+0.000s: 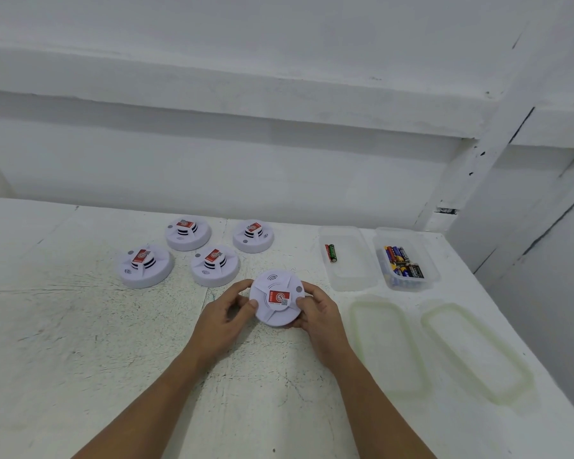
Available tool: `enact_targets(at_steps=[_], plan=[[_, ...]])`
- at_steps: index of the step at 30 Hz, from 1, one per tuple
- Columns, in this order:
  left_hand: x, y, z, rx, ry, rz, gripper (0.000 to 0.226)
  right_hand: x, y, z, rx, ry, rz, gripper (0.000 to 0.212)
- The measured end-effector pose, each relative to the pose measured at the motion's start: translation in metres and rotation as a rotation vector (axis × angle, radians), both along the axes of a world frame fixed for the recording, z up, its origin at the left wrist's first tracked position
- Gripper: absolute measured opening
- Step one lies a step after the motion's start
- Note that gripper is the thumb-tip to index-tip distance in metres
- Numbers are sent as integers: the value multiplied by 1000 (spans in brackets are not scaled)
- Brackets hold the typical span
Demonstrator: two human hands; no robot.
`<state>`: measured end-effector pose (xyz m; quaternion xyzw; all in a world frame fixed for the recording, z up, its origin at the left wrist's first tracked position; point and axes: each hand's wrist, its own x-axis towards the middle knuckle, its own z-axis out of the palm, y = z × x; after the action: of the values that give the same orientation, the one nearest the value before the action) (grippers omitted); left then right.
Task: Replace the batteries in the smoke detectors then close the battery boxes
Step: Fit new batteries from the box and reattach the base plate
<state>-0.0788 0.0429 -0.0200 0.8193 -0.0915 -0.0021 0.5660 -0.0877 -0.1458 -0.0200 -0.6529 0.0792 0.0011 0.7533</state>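
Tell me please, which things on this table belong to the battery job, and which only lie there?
For the job: held smoke detector, four more detectors, box with two batteries, box with many batteries.
Lying about: two loose lids.

The white bench (80,359) has four round smoke detectors (145,266) at the back left. Two clear boxes (352,276) sit at the back right. Two lids (388,346) lie flat just in front of them.

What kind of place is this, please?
Probably a bare workroom or test bench: a rough white-painted table, plain white walls, and five smoke detectors with tubs of batteries laid out.
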Motion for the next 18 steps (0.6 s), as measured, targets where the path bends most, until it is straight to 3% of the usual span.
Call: enact_targets(at_steps=[11,15,18], plan=[[0,-23,19,-220,26,2,36,-3,0,5,52,-22,-15,32],[-1,-34,8,-451,179,101,37,-2,-1,6,66,-18,-25,31],[-6,-37,5,-568,187,134,38,-2,-1,6,48,-26,-12,33]])
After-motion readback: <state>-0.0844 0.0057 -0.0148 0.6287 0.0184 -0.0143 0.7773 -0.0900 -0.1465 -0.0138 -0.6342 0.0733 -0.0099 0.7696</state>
